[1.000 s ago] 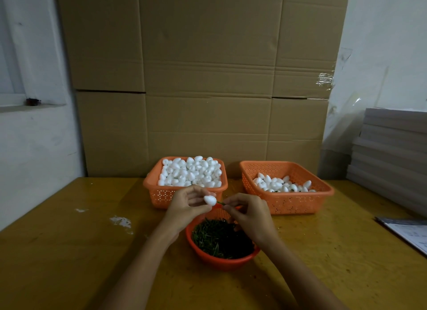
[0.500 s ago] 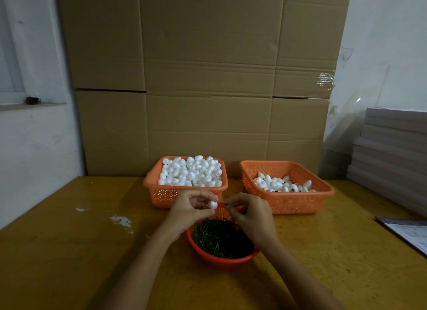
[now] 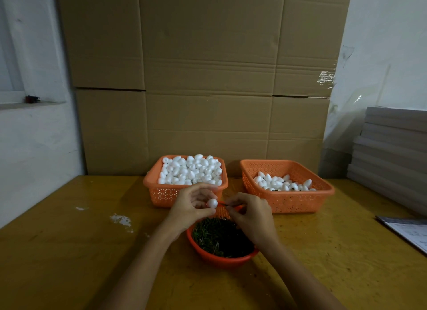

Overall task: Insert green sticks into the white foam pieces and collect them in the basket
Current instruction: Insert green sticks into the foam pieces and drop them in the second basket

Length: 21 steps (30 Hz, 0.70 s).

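**Stick insertion in hand; bulk of stock unworked**

Progress: The far left basket (image 3: 166, 194) is heaped to the rim with plain white foam pieces (image 3: 190, 169). The right basket (image 3: 295, 201) holds only a shallow layer of foam pieces (image 3: 279, 183) over part of its floor. Dark flecks show among these; they are probably finished ones, though no stick can be made out. The red bowl (image 3: 221, 262), nearest the person on the table (image 3: 69, 252), is well stocked with green sticks (image 3: 219, 235). By this count the job is in its early part, with most of the foam left to do.

Piece in work: one foam piece (image 3: 212, 203), held above the bowl's far rim between both hands.

Left hand (image 3: 191, 205): fingers curled, thumb and fingertips (image 3: 204, 211) clamped round the foam piece.

Right hand (image 3: 251, 215): fingertips (image 3: 231, 209) pinched together on a green stick (image 3: 223, 204), whose free end meets the foam. How deep it sits cannot be told.
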Motion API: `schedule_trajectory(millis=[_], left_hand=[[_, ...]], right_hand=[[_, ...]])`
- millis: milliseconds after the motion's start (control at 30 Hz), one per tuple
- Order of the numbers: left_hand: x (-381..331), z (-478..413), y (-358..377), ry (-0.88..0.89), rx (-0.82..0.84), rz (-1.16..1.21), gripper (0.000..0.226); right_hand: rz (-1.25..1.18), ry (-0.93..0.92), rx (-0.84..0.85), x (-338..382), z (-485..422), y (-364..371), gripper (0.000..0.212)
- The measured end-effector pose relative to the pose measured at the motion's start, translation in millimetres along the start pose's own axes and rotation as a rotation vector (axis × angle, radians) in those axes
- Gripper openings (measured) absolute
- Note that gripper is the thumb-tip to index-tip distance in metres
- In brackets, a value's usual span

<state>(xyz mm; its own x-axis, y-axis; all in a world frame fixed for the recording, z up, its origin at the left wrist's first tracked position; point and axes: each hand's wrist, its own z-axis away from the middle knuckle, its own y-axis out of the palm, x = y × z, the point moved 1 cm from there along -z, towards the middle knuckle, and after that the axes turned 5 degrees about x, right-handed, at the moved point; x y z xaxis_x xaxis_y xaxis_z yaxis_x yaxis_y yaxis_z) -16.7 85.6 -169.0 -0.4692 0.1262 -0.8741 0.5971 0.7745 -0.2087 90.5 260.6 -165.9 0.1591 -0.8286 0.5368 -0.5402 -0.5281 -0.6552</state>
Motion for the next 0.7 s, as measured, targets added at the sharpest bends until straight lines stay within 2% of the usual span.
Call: schedule_trajectory(millis=[200, 333, 700], left_hand=[[-1.0, -1.0, 1.4, -0.008, -0.032, -0.032, 0.030], [-2.0, -3.4, 1.9, -0.047, -0.114, 0.028, 0.025], [-0.8, -4.2, 1.8, -0.062, -0.133, 0.107, 0.031]], right_hand=[[-0.015, -0.005, 0.008, 0.7, 0.3, -1.2, 0.015], [-0.059, -0.012, -0.011, 2.5, 0.8, -1.6, 0.016], [-0.173, -0.058, -0.024, 6.4, 2.3, -4.0, 0.010]])
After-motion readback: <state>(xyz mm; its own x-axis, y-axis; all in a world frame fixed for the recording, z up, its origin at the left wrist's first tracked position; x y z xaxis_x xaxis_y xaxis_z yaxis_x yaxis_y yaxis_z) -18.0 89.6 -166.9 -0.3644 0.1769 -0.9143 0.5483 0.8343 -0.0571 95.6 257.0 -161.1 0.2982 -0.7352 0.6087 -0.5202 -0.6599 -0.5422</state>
